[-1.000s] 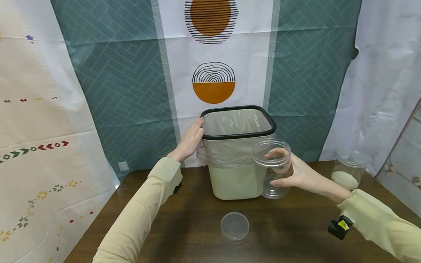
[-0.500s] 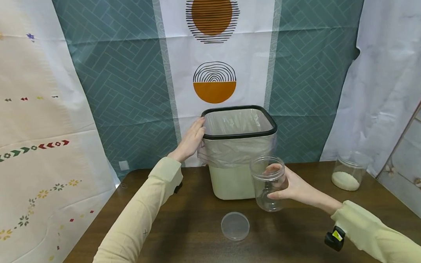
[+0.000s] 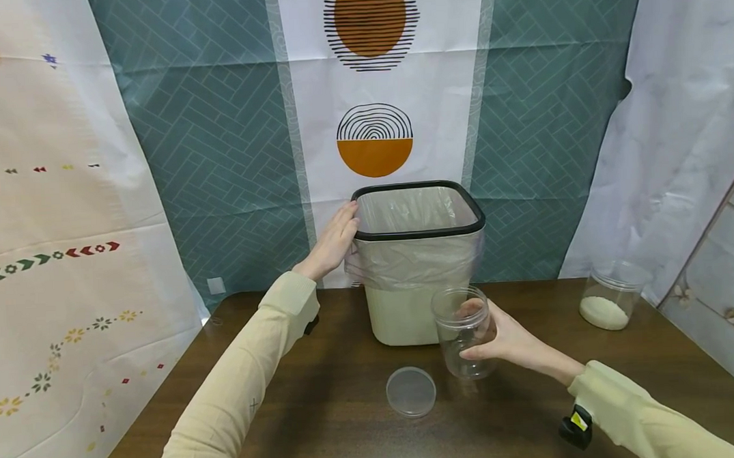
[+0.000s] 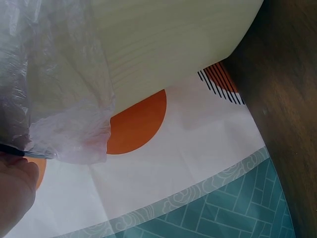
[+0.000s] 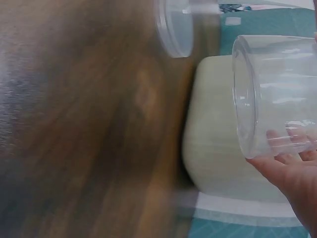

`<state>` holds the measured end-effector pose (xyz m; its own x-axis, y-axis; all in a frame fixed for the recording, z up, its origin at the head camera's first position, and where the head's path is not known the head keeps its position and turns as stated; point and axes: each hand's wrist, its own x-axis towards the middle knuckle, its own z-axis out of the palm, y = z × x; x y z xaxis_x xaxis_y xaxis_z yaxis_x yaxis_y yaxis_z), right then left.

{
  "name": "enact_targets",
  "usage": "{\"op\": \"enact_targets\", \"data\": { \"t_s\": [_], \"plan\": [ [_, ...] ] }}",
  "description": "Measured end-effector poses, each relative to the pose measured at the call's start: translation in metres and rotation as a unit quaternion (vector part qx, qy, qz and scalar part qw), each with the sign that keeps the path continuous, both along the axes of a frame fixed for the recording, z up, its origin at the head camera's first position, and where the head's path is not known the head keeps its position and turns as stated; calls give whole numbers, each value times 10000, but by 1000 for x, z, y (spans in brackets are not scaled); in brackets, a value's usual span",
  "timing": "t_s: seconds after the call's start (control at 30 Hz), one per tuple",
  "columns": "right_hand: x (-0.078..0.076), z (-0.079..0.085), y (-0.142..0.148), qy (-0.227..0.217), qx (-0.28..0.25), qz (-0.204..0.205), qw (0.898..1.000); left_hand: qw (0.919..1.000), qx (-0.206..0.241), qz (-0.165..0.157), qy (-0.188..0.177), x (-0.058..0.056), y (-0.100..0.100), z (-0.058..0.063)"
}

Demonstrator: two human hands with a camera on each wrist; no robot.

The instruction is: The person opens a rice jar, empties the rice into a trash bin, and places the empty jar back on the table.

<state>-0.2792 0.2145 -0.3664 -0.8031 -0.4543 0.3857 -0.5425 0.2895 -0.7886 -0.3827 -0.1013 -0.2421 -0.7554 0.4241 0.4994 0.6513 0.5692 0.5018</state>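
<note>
My left hand (image 3: 333, 243) rests with extended fingers against the left side of the black rim (image 3: 421, 235) of a pale green trash bin (image 3: 401, 316). A translucent bag (image 4: 74, 129) lines the bin and hangs over its outside, close to that hand. With my right hand (image 3: 512, 340) I grip a clear plastic jar (image 3: 454, 353) round its side, in front of the bin's right part. It has no lid on, and no contents show through its wall. In the right wrist view the jar's base (image 5: 243, 99) appears apart from the table.
A round translucent lid (image 3: 411, 392) lies flat on the brown wooden table (image 3: 352, 441), left of the gripped jar. Towards the back right stands another clear jar (image 3: 621, 283) with white grains at its bottom. Patterned cloths (image 3: 215, 126) hang behind and at both sides.
My right hand has brought the clear jar down and slightly left, away from the bin's rim towards the table. The left hand has stayed at the rim.
</note>
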Motion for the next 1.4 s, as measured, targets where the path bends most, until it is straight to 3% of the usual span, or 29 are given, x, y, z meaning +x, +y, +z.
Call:
{"op": "enact_targets", "data": {
  "t_s": [0.37, 0.73, 1.07, 1.27, 1.4],
  "plan": [
    [0, -22, -4, -31, 323, -133, 9994, 10000, -39, 5, 46, 0, 0, 0],
    [-3, -43, -3, -65, 230, 427, 9988, 10000, -27, -41, -2, -1, -1, 0],
    [-1, -46, -2, -177, 219, 596, 9978, 10000, -40, -48, -14, 0, 0, 1],
    [-2, -50, 1, -495, -29, 884, 9948, 10000, 16, -47, -13, -1, 1, 0],
    [-3, -55, 4, -460, -120, 1074, 9931, 10000, 71, -34, -4, -1, 1, -1]
  ]
}}
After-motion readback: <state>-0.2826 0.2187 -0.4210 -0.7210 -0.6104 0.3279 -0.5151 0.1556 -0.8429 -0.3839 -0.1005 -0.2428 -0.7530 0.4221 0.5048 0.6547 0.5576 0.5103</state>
